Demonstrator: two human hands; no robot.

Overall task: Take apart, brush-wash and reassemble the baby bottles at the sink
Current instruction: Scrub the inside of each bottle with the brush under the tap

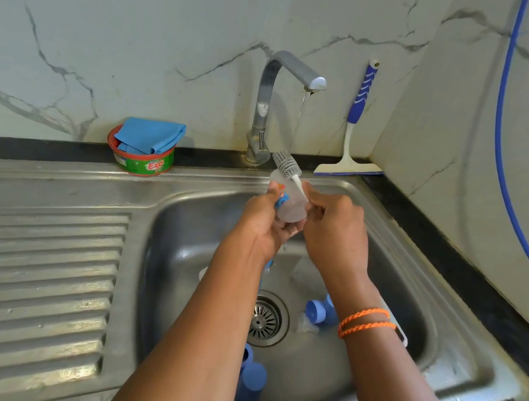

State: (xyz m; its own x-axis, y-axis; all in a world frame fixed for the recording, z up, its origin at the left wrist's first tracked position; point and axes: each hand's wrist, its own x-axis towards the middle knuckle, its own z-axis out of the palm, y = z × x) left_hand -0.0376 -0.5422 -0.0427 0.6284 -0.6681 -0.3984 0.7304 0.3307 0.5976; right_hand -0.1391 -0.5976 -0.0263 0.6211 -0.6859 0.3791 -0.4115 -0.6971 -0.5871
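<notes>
My left hand (pixel 262 215) grips a clear baby bottle body (pixel 291 206) with a small coloured print, held over the sink basin. In my right hand (pixel 334 232) is the white handle of a bottle brush (pixel 287 164); its grey bristle head sticks out past the bottle's mouth, just under the thin stream from the tap (pixel 289 76). On the basin floor lie blue bottle parts: a cap and collar (pixel 316 311) right of the drain, and a blue cap (pixel 250 376) at the front, partly hidden by my left forearm. A clear part (pixel 307 326) lies near the blue collar.
A steel sink (pixel 182 229) has a ribbed drainboard (pixel 24 266) on the left and a drain strainer (pixel 267 318). A dish-soap tub with a blue cloth (pixel 144 150) stands on the back ledge. A blue-handled squeegee (pixel 354 128) leans in the corner; a blue hose (pixel 503 169) hangs right.
</notes>
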